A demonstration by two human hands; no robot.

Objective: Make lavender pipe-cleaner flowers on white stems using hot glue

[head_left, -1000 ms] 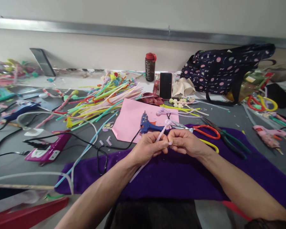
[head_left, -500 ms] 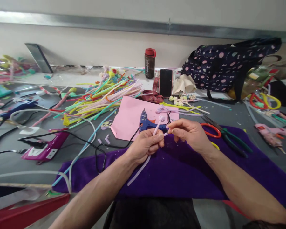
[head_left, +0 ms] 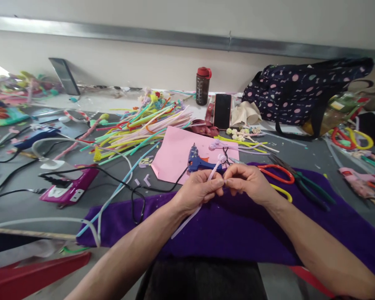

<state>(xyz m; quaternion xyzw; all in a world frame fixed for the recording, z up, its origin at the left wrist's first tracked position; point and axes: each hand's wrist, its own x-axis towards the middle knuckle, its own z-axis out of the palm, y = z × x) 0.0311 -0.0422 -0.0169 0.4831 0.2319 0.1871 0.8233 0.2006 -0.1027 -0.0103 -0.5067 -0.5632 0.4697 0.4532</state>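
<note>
My left hand (head_left: 200, 188) is closed around a pale lilac pipe cleaner (head_left: 187, 221). The stem's curled top (head_left: 221, 158) rises above the fingers and its straight tail slants down over the purple cloth (head_left: 225, 237). Thumb and fingers of my right hand (head_left: 247, 182) are pinched together, touching the left fingertips. Whatever sits between them is hidden. Just beyond the hands, a blue glue gun (head_left: 203, 164) lies on a pink sheet (head_left: 171, 152). Another lilac pipe cleaner piece (head_left: 215, 144) rests on that sheet.
Red-handled scissors (head_left: 279, 173) and green-handled pliers (head_left: 312, 189) lie at the right, near a pink glue gun (head_left: 359, 179). A bundle of coloured pipe cleaners (head_left: 150, 125) spreads behind. Cables run from a magenta power strip (head_left: 70, 187). A bottle (head_left: 203, 87), phone (head_left: 223, 111) and bag (head_left: 287, 93) stand at the back.
My right hand has moved left, and its fingertips now meet those of my left hand. The left hand still holds the lilac pipe cleaner. The whole view has shifted slightly.
</note>
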